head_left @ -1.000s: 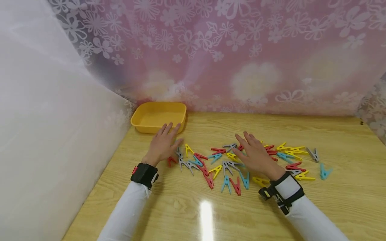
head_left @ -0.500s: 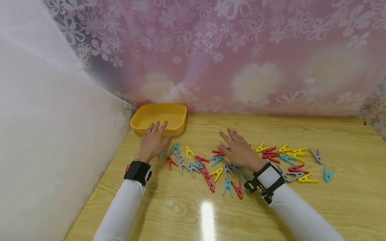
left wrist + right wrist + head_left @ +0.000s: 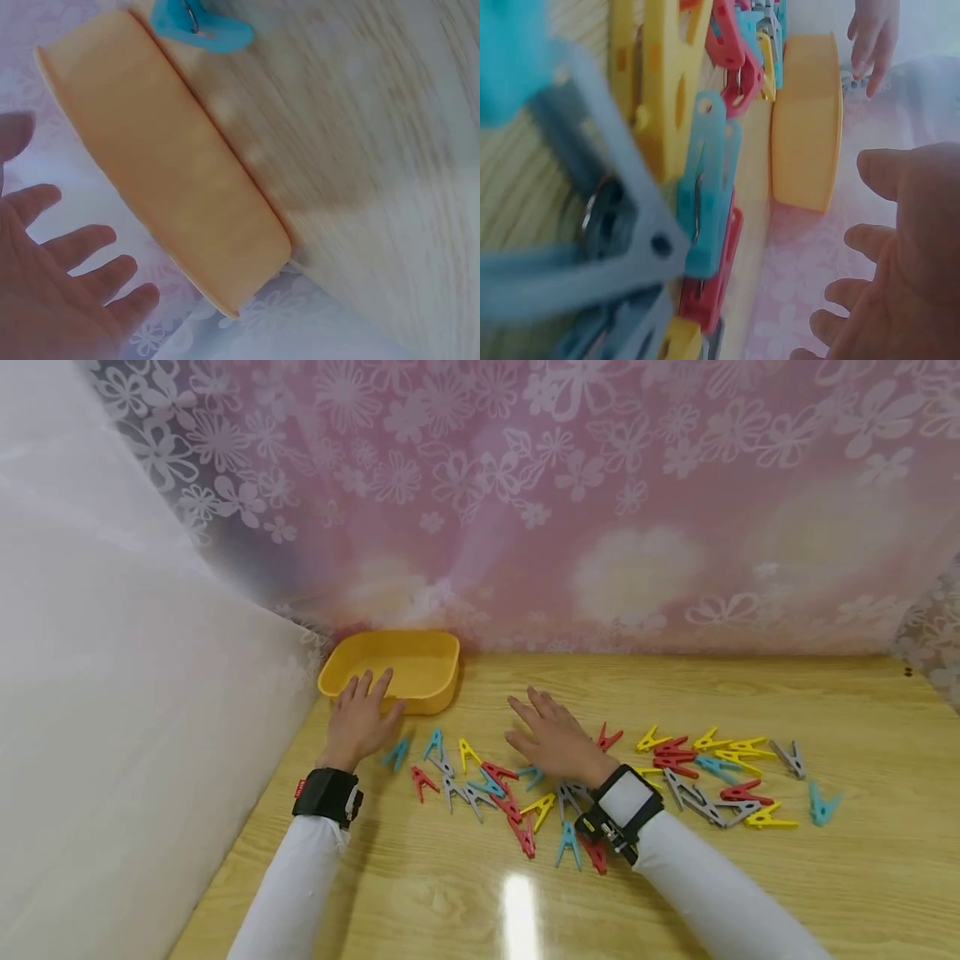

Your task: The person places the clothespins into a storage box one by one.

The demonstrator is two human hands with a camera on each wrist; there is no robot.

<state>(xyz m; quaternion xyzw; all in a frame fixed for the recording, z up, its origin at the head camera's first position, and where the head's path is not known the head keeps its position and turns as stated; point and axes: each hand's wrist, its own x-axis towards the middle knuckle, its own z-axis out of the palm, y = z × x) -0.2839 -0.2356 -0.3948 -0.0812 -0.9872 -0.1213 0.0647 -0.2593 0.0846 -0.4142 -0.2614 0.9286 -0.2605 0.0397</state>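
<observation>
My left hand (image 3: 356,722) hovers with spread fingers over the front rim of a yellow plastic tub (image 3: 427,697). In the left wrist view the tub's side (image 3: 165,165) lies beyond my fingers, with a blue clothespin (image 3: 202,26) beside it. Above the scattered clothespins is my right hand (image 3: 553,739), fingers extended, holding nothing. It covers some of the pins in the head view. Near it lie a yellow clothespin (image 3: 540,810), a red clothespin (image 3: 609,737) and a blue clothespin (image 3: 568,845). The right wrist view shows a grey clothespin (image 3: 630,232) up close.
More clothespins in red, yellow, blue and grey spread rightward across the wooden table (image 3: 420,893), out to a blue clothespin (image 3: 823,803). A floral curtain (image 3: 525,527) hangs behind the table. White sheeting (image 3: 135,693) closes off the left side.
Both hands have moved to the left, the left one toward the tub's left part and the right one off the right-hand clothespins. The clothespins look to lie as before.
</observation>
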